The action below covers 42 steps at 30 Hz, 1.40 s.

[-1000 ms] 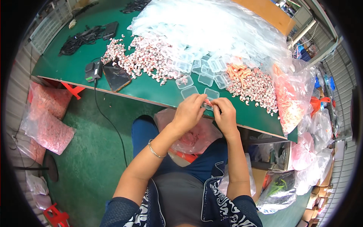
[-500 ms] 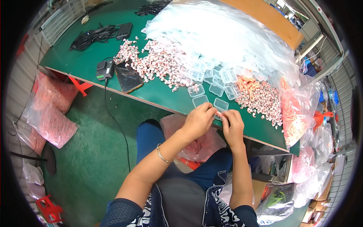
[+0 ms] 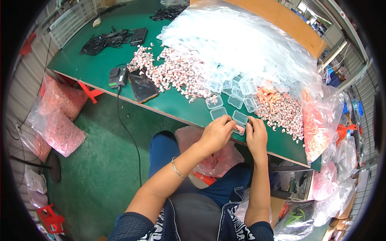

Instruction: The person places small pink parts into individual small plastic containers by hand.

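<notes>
Two hands worked at the near edge of the green table [image 3: 96,68], the left hand [image 3: 216,134] and right hand [image 3: 256,136] close together with a small clear plastic box [image 3: 240,129] pinched between their fingertips. Both hands were closed narrowly on that box; something pink showed inside it. The box sat just above the table's front edge, directly before the person's lap. Its exact tilt and long axis could not be told, since fingers covered most of it; the visible part ran roughly along the table edge.

Open room was scant at the edge: a narrow bare strip of green lay left of the left hand, widening toward the far left corner. Below the edge, a pink-filled plastic bag [image 3: 215,160] rested on the lap.

Just beyond the hands lay several empty clear boxes [image 3: 225,106], lids open, some touching. Behind them rose a large heap of clear boxes in a plastic sheet [image 3: 237,44]. A spread of small pink-and-white pieces [image 3: 177,70] lay to the left of the boxes, another spread [image 3: 281,110] to the right, beside a bag of orange-pink parts [image 3: 319,120]. Further left lay a dark phone [image 3: 142,86], a black charger block [image 3: 118,76] with cord dropping to the floor, and black cables [image 3: 104,40]. Pink bags [image 3: 56,120] sat on the floor at left.
</notes>
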Available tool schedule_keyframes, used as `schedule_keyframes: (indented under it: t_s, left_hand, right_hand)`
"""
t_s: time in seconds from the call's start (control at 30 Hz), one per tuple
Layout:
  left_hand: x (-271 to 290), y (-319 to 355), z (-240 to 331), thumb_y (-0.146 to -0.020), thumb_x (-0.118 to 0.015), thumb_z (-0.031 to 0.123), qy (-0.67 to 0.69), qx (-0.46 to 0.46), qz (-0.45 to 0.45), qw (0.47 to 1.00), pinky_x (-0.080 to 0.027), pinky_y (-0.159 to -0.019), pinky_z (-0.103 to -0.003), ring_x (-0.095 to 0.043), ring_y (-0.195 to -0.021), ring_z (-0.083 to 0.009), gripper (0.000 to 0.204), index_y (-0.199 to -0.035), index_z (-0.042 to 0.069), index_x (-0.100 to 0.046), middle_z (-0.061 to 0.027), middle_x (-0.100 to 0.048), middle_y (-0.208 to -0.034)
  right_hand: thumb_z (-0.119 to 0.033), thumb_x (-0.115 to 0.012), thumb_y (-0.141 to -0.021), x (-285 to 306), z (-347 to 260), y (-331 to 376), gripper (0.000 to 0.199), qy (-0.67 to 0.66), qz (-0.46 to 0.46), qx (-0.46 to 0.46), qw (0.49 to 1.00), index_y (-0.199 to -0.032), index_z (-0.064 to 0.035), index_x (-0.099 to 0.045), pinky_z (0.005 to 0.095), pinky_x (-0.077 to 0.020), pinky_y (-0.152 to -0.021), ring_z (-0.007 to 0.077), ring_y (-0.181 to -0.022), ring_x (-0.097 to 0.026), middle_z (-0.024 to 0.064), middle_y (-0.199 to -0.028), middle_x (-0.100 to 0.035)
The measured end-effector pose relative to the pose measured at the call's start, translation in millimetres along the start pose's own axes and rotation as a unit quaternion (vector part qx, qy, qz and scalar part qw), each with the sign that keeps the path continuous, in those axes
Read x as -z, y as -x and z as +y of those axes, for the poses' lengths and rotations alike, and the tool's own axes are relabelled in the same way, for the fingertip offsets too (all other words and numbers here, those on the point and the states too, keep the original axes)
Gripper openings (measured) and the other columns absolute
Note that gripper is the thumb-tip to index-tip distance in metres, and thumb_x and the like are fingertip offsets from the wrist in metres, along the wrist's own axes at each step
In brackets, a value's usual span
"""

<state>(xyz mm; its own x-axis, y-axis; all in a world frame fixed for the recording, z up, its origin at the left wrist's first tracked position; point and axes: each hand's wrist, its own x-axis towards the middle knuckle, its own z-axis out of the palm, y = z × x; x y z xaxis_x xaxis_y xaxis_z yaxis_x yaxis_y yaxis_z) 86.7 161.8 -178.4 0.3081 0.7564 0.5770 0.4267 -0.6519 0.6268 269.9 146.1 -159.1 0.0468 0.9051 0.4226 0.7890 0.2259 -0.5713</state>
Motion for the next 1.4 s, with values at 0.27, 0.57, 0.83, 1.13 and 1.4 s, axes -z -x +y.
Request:
schedule_keyframes:
  t_s: [0.27, 0.57, 0.83, 1.13, 1.4]
  left_hand:
    - [0.3, -2.1, -0.8, -0.082, -0.069, 0.006, -0.006, -0.002, -0.001, 1.000, -0.053, -0.077, -0.044, -0.063, -0.092, -0.0364, 0.026, -0.108, 0.003, -0.064, -0.0148, -0.061, -0.106]
    - [1.9, -0.8, 1.8, -0.081, -0.069, 0.005, -0.001, 0.004, -0.017, 1.000, -0.053, -0.078, -0.044, -0.063, -0.094, -0.0360, 0.031, -0.111, 0.002, -0.063, -0.0144, -0.060, -0.105]
    - [9.4, -7.9, 1.3, -0.079, -0.071, 0.001, 0.008, 0.017, -0.042, 0.999, -0.053, -0.072, -0.046, -0.062, -0.088, -0.0400, 0.068, -0.141, 0.006, -0.043, -0.0179, -0.059, -0.105]
    - [7.3, -8.8, -0.9, -0.084, -0.071, 0.010, -0.027, -0.013, -0.076, 0.997, -0.053, -0.066, -0.046, -0.064, -0.081, -0.0388, 0.042, -0.124, 0.007, -0.056, -0.0155, -0.057, -0.104]
    - [16.3, 0.1, -5.6, -0.089, -0.069, 0.020, 0.073, -0.039, -0.050, 0.995, -0.049, -0.062, -0.044, -0.062, -0.072, -0.0347, 0.016, -0.089, 0.004, -0.065, -0.0119, -0.056, -0.084]
  right_hand:
    - [-0.012, -0.069, -0.085, -7.4, 9.2, -14.9, 0.033, -0.025, -0.039, -0.059, 0.997, -0.116, -0.0031, -0.063, 0.0406, -0.0488, -0.087, 0.0337, -0.100, -0.062, 0.0151, -0.108, -0.063]
    - [-0.010, -0.074, -0.080, -3.2, 13.3, -20.3, 0.037, -0.036, -0.071, -0.073, 0.994, -0.115, -0.0032, -0.063, 0.0350, -0.0494, -0.072, 0.0230, -0.076, -0.060, 0.0113, -0.097, -0.062]
    - [0.001, -0.073, -0.081, -6.1, 10.9, -7.6, 0.026, -0.097, 0.059, 0.067, 0.991, -0.106, -0.0009, -0.064, 0.0299, -0.0498, -0.065, 0.0197, -0.072, -0.061, 0.0118, -0.094, -0.064]
    - [0.000, -0.074, -0.076, 0.0, -4.8, 13.9, 0.037, -0.067, -0.016, 0.134, 0.989, -0.112, -0.0013, -0.064, 0.0383, -0.0507, -0.078, 0.0324, -0.092, -0.060, 0.0154, -0.101, -0.060]
    - [-0.010, -0.073, -0.084, -2.0, -13.0, 28.1, 0.017, -0.130, -0.039, 0.102, 0.986, -0.098, -0.0018, -0.067, 0.0367, -0.0455, -0.065, 0.0270, -0.072, -0.056, 0.0114, -0.081, -0.057]
